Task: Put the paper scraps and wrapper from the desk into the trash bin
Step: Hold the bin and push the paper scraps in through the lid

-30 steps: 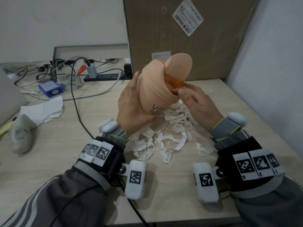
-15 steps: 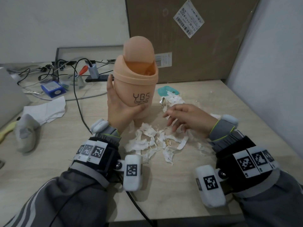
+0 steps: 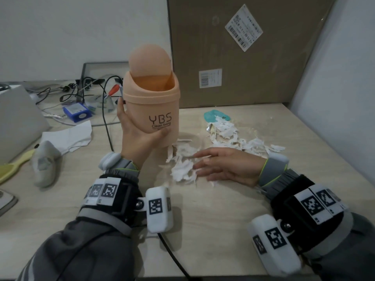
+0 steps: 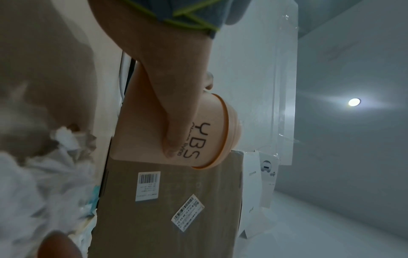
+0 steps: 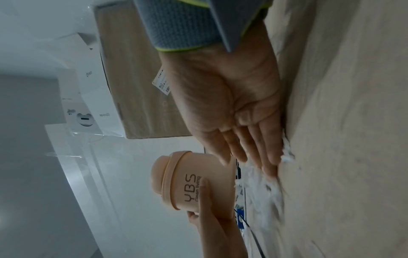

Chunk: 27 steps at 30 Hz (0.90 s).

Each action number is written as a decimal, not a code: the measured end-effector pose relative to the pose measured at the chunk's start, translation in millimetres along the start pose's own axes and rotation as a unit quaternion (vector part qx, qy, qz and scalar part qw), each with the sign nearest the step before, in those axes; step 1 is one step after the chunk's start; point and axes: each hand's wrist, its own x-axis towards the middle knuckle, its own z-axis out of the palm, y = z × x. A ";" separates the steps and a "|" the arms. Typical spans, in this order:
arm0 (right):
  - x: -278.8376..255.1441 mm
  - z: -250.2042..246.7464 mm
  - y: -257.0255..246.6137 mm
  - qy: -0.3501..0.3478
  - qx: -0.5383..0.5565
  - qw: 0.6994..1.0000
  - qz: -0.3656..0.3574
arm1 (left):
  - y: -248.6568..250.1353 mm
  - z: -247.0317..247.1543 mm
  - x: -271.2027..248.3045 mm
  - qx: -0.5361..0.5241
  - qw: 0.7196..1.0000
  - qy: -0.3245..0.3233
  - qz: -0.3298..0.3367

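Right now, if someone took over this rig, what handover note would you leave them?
Left hand holds the bin upright, flap tipped open.
Right hand is open, fingers flat on the scraps, holding nothing.
More scraps lie further back with the teal wrapper and a bit of foil.
Done: cannot tell what is in the bin.
Left: gather both scrap piles and the wrapper, drop them in the bin.

At twelve o'clock I see a tall brown cardboard box (image 3: 243, 51) with white barcode labels. At ten sit tangled black cables (image 3: 89, 88) and a small blue box (image 3: 76, 113); at nine, a grey plush toy (image 3: 45, 161) beside crumpled white tissue (image 3: 69, 136).
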 end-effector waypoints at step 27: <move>26.0 23.4 -2.5 0.180 0.023 0.982 -0.057 | -1.2 -10.4 3.8 0.035 0.999 0.017 0.006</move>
